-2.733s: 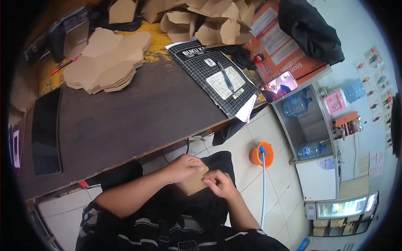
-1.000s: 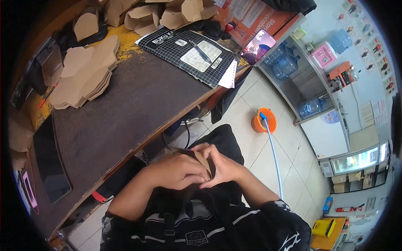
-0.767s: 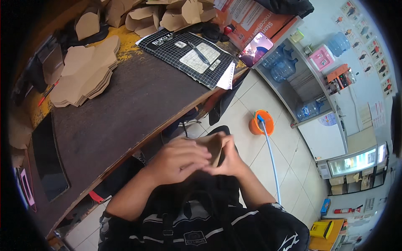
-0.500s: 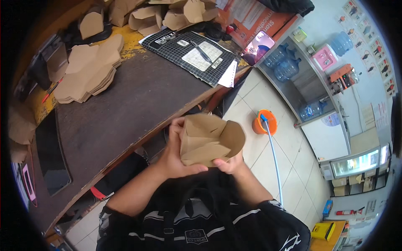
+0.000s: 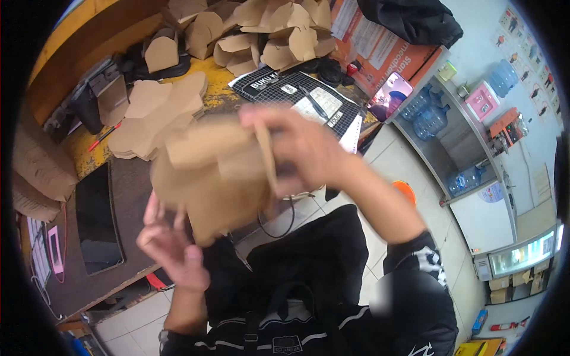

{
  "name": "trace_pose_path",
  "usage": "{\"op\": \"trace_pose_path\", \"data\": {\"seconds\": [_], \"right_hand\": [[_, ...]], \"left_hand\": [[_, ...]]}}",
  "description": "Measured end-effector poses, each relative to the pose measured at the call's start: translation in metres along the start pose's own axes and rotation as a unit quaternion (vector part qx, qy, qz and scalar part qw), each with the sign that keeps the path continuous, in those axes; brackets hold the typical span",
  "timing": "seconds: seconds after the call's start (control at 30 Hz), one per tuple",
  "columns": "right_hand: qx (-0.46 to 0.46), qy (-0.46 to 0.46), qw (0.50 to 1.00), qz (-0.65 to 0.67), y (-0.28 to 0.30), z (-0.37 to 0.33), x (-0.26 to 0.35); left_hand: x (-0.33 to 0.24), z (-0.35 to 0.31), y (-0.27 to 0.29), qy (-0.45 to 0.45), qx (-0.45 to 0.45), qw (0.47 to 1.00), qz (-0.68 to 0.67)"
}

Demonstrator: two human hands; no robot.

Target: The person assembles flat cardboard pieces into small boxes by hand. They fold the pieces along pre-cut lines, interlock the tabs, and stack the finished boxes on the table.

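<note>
A brown cardboard food box (image 5: 219, 178), blurred by motion, is held up in front of me over the table's near edge. My right hand (image 5: 306, 148) grips its right side, thumb and fingers closed around the cardboard wall. Below the box's left side is my left hand (image 5: 172, 252), its fingers apart and blurred; whether the fingertips touch the box is hard to see. Behind the box lies a stack of flat cardboard blanks (image 5: 160, 104), partly covered by it. Several folded cardboard boxes (image 5: 291, 38) are heaped at the back of the table.
A dark cutting mat (image 5: 261, 89) with a pen (image 5: 314, 102) on it lies beyond my right hand, near a phone (image 5: 390, 97). A black glossy panel (image 5: 100, 219) rests at the table's left. An orange bucket (image 5: 404, 192) stands on the floor, partly behind my right forearm.
The box has moved left and up, over the table, and has been turned. My left hand has come off its side and opened; my right hand has risen with the box.
</note>
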State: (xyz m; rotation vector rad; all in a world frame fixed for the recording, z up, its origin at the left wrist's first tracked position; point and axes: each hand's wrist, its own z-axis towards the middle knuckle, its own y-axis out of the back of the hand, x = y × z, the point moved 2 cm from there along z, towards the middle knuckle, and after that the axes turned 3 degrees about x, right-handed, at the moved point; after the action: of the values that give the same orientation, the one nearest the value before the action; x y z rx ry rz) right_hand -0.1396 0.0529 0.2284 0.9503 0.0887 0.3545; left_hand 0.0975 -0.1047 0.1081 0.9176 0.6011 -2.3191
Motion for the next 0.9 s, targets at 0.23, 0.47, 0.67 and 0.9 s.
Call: {"op": "trace_pose_path", "data": {"seconds": [0.23, 0.47, 0.67, 0.9], "right_hand": [[-0.062, -0.331, 0.860, -0.384, 0.040, 0.096, -0.147], [-0.040, -0.240, 0.970, -0.023, -0.017, -0.016, -0.017], [-0.080, -0.346, 0.930, 0.095, -0.051, -0.105, 0.022], [-0.127, -0.288, 0.947, -0.069, -0.106, -0.137, 0.023]], "left_hand": [[-0.038, 0.015, 0.035, -0.020, 0.129, 0.990, 0.053], [-0.062, 0.062, 0.041, 0.033, 0.251, 0.920, 0.300], [-0.045, 0.140, 0.005, 0.086, 0.348, 0.832, 0.424], [0.045, 0.236, 0.019, 0.180, 0.513, 0.704, 0.457]]}}
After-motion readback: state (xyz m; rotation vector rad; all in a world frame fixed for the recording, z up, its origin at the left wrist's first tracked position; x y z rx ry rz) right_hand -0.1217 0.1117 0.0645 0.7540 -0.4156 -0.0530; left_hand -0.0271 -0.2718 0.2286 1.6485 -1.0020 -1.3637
